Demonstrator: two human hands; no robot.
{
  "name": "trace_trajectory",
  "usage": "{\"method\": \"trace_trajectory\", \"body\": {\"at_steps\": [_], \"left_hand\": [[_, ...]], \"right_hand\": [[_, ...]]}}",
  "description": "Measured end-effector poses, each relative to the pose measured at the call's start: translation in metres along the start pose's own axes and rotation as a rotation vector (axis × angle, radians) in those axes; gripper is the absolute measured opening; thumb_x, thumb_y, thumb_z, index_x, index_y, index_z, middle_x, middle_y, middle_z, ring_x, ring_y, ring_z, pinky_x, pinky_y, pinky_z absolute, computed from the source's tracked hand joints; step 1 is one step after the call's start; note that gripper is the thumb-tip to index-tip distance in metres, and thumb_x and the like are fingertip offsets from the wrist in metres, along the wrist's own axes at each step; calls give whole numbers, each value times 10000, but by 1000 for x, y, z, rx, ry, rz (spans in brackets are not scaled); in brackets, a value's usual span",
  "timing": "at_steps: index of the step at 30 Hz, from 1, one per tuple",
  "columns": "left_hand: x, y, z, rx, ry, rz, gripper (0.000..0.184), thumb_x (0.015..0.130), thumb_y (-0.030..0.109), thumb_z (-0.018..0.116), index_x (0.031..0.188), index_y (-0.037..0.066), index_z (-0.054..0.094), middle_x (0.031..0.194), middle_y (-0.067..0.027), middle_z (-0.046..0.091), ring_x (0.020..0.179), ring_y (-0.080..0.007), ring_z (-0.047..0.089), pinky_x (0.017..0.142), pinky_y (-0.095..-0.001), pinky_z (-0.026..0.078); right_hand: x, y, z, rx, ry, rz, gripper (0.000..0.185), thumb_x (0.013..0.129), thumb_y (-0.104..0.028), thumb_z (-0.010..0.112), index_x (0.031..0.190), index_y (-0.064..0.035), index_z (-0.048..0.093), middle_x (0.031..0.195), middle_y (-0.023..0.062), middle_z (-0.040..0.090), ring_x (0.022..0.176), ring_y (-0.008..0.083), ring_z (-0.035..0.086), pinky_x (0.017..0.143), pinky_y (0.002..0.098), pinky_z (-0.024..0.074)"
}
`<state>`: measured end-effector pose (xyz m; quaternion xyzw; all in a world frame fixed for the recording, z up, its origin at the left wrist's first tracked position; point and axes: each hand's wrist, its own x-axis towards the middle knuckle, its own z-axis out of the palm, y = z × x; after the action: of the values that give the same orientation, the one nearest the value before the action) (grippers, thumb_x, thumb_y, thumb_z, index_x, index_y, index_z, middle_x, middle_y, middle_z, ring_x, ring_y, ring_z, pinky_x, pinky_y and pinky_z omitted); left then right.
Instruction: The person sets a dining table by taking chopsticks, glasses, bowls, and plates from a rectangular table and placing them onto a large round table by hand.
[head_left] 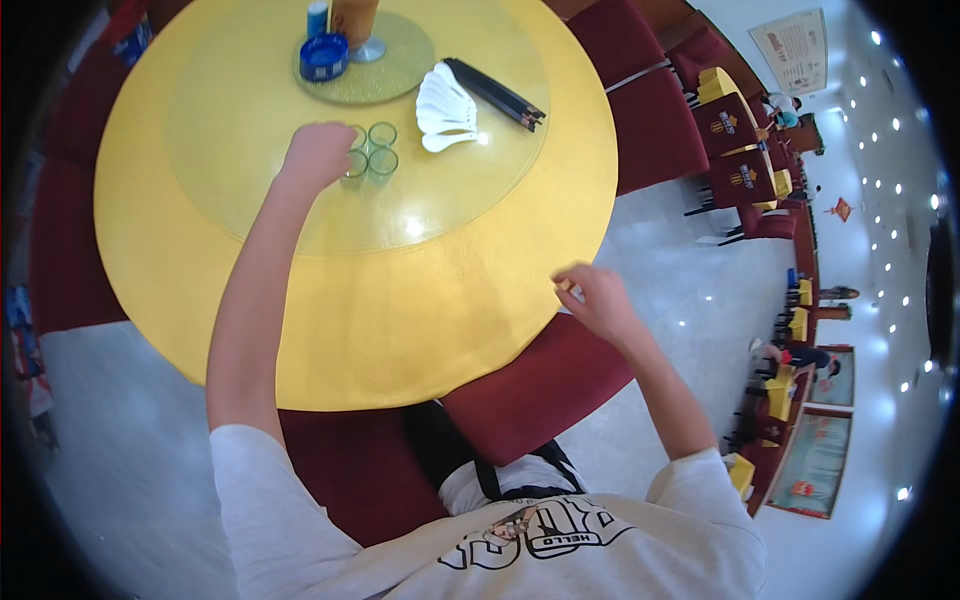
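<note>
My left hand [320,155] reaches over the round table, fingers curled down at the left side of several small clear glasses [383,160] grouped close together. It covers part of the nearest glasses and appears closed on one; its fingertips are partly hidden. Out by the table's right front edge, my right hand [597,298] is raised with fingers bent in a pinch. Whatever lies between those fingertips is too small to make out. White soup spoons [445,105] lie fanned and overlapping to the right of the glasses, beside a bundle of black chopsticks [495,93].
A yellow cloth [430,350] covers the table under a glass turntable [240,190]. A blue ashtray [324,58], a blue can-like item [317,18] and an orange-brown object [355,18] stand at the back. Dark red chairs [540,390] surround the table; people are far right.
</note>
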<state>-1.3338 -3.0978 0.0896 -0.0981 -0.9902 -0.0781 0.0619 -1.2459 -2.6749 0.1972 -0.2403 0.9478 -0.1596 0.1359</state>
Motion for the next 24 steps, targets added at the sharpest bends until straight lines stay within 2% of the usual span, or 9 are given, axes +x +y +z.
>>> {"method": "trace_trajectory", "body": {"at_steps": [2, 5, 7, 10, 12, 16, 20, 22, 24], "left_hand": [[-26, 7, -23, -66, 182, -90, 152, 761, 147, 628, 903, 91, 621, 898, -98, 619, 842, -282, 620, 702, -398, 502], [-85, 39, -47, -171, 414, -227, 118, 832, 179, 592, 885, 75, 602, 848, -95, 602, 781, -277, 611, 679, -395, 489], [-129, 66, -49, -295, 366, -419, 197, 881, 220, 545, 807, 42, 587, 742, -108, 581, 673, -288, 562, 609, -375, 444], [-180, 116, -59, -379, 226, -430, 304, 912, 237, 513, 722, 0, 516, 601, -163, 486, 546, -307, 495, 531, -392, 382], [-209, 161, -74, -422, 225, -402, 364, 928, 230, 503, 675, -21, 432, 554, -160, 389, 485, -250, 391, 499, -386, 327], [-252, 286, -101, -696, 310, -485, 390, 943, 187, 486, 657, -16, 314, 570, -67, 269, 549, -111, 286, 490, -333, 273], [-281, 445, -70, -1168, 295, -576, 333, 928, 134, 475, 630, 46, 355, 618, 53, 333, 577, -59, 313, 494, -257, 260], [-280, 555, -75, -1185, 82, -379, 249, 893, 100, 540, 673, -2, 487, 632, 57, 409, 595, -46, 359, 496, -250, 291], [-283, 639, -62, -992, -140, 101, 258, 848, 117, 584, 641, -16, 505, 523, -53, 407, 489, -137, 393, 468, -313, 324]], "right_hand": [[-47, 6, -5, 58, 8, 141, 125, 793, -127, 617, 888, -49, 643, 818, 93, 634, 756, 256, 627, 668, 361, 497], [-107, 3, -2, 127, 78, 63, 120, 779, -136, 617, 864, -53, 634, 808, 93, 627, 737, 260, 621, 648, 359, 495], [-137, 0, -1, 145, 61, 79, 106, 770, -142, 615, 837, -60, 622, 786, 94, 614, 727, 271, 613, 643, 364, 492], [-177, 15, -2, 180, 87, 85, 97, 775, -145, 607, 813, -61, 577, 755, 98, 593, 712, 289, 602, 628, 390, 481], [-207, 29, -6, 160, 133, 74, 128, 775, -161, 609, 792, -57, 536, 734, 108, 581, 710, 299, 596, 612, 408, 467], [-299, 64, -8, 239, 210, 181, 151, 770, -174, 613, 765, -53, 524, 725, 119, 576, 727, 310, 595, 620, 422, 463], [-423, 117, 19, 233, 344, 278, 220, 756, -216, 637, 709, -56, 494, 698, 116, 572, 661, 314, 572, 570, 422, 428], [-495, 135, 30, 267, 378, 410, 230, 751, -221, 636, 694, -57, 486, 685, 123, 564, 653, 320, 568, 563, 430, 420], [-563, 152, 39, 372, 484, 596, 218, 721, -196, 630, 655, -49, 483, 618, 136, 521, 589, 329, 528, 545, 423, 408]]}}
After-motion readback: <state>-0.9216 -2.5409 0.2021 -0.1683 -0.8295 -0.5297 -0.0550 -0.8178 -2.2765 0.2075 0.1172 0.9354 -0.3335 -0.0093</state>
